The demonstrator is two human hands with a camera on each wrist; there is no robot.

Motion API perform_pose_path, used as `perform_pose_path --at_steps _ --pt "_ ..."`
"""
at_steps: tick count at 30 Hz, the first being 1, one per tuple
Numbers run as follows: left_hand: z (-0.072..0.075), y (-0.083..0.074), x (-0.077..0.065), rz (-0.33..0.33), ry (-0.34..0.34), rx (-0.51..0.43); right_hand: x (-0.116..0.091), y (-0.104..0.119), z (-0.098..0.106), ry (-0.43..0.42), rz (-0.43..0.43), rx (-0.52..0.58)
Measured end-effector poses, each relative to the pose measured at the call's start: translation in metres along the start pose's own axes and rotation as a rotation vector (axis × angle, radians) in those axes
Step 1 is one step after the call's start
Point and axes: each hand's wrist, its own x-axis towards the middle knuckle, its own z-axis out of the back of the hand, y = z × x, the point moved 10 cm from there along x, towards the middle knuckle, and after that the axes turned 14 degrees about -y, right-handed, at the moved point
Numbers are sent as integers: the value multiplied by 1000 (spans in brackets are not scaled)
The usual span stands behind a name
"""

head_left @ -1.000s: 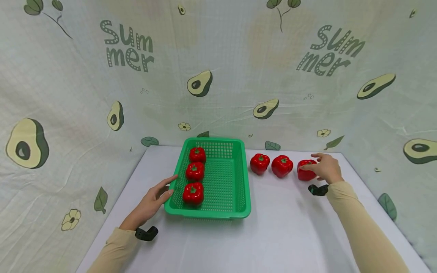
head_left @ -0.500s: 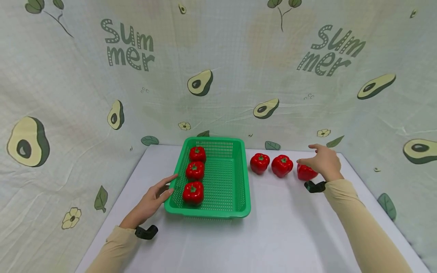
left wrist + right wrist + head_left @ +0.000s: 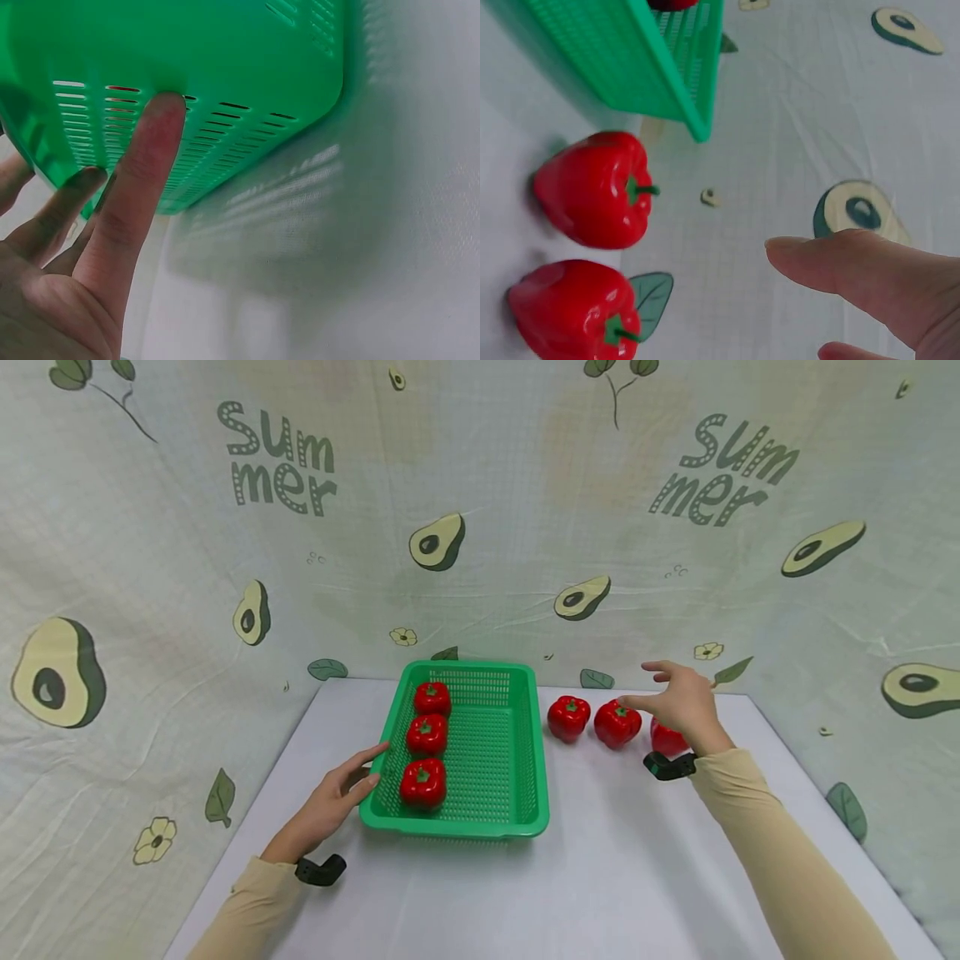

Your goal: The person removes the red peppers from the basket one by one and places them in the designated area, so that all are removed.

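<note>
My left hand (image 3: 335, 802) rests against the left side of the green basket (image 3: 531, 777), straight fingers touching its slotted wall in the left wrist view. Three red bell peppers stand in a column along the basket's left side; the nearest pepper (image 3: 423, 785) is at the front. My right hand (image 3: 682, 703) hovers over the row of peppers right of the basket, thumb and fingers spread, holding nothing. Below its thumb stands the middle pepper (image 3: 617, 727). The rightmost pepper (image 3: 666, 739) is partly hidden behind the hand. The left pepper (image 3: 567, 718) is nearest the basket.
A white table (image 3: 465, 902) carries the basket and peppers. A pale cloth (image 3: 510, 527) printed with avocados hangs behind and at both sides of it. Each wrist wears a dark camera band, such as the left band (image 3: 321, 870).
My right hand has come off the rightmost pepper, risen and moved left over the middle one. That rightmost pepper stays on the table. The left hand keeps its place at the basket.
</note>
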Motion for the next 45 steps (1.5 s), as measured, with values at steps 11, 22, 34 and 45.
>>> perform_pose_path --at_steps 11,22,34,45 --pt "1 0 -3 -15 -15 1 -9 37 -15 71 41 123" --pt "1 2 -2 -12 -22 5 -21 74 -33 163 78 307" --pt "2 -3 -3 -32 -19 8 -39 116 -49 235 159 404" --pt "0 -3 -5 -34 -21 6 -53 129 -68 343 147 506"
